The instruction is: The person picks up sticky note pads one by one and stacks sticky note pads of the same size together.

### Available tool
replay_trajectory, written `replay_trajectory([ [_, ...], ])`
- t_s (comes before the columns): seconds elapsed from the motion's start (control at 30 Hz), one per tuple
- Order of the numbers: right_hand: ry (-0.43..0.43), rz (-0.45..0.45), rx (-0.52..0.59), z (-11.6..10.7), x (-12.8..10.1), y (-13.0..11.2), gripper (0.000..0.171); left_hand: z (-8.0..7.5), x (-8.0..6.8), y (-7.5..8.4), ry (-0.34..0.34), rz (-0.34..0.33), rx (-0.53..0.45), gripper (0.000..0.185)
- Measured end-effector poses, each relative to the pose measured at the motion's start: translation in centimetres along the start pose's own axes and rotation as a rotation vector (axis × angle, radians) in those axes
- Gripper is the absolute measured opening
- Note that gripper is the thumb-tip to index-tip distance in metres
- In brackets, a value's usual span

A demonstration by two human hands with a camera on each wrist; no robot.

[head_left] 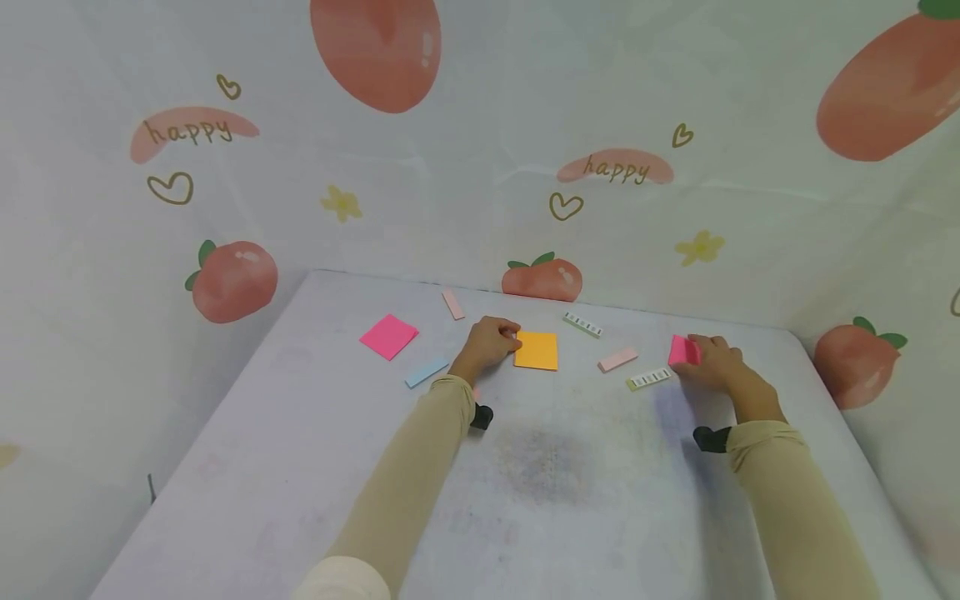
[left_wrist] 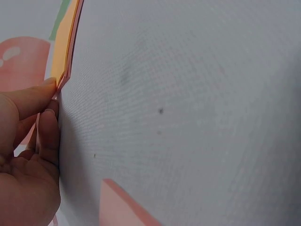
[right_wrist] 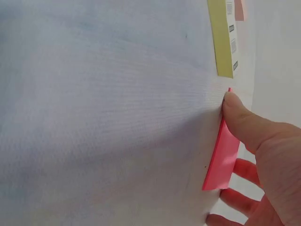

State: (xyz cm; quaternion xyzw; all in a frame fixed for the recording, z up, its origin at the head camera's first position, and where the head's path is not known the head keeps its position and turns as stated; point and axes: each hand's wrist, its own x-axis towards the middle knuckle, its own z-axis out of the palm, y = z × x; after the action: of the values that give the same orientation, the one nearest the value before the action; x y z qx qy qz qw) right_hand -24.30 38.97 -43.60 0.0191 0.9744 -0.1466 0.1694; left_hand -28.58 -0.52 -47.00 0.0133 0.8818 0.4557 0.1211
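Positioning, seemingly, the orange pad (head_left: 537, 351), the left hand (head_left: 489, 343) pinched its edge while, at three o'clock from it, the right hand (head_left: 716, 367) gripped a pink pad (head_left: 681, 350); the next move probably needed gentle release.

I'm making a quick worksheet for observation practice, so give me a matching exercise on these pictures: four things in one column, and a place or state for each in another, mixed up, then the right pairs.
Column one
1. Orange pad
2. Blue strip
3. Right hand
4. Loose pink square

Column two
A. Holds a bright pink pad
B. Farthest left of the pads and strips in the head view
C. At the left hand's fingertips
D. Just left of the left wrist

Right pairs: 1-C, 2-D, 3-A, 4-B.
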Motion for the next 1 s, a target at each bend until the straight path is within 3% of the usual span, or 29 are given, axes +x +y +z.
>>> replay_trajectory([
  [0.37, 0.148, 0.044, 0.016, 0.3, -0.4, 0.3, 0.073, 0.0, -0.1, 0.1, -0.001, -0.012, -0.008, 0.033],
  [0.77, 0.123, 0.047, -0.054, 0.1, -1.2, 0.0, 0.066, -0.3, -0.7, 0.2, 0.002, -0.008, 0.007, 0.033],
  [1.0, 0.068, 0.112, 0.041, -0.3, -1.5, -0.1, 0.068, -0.3, -0.7, 0.2, -0.003, 0.005, 0.006, 0.032],
])
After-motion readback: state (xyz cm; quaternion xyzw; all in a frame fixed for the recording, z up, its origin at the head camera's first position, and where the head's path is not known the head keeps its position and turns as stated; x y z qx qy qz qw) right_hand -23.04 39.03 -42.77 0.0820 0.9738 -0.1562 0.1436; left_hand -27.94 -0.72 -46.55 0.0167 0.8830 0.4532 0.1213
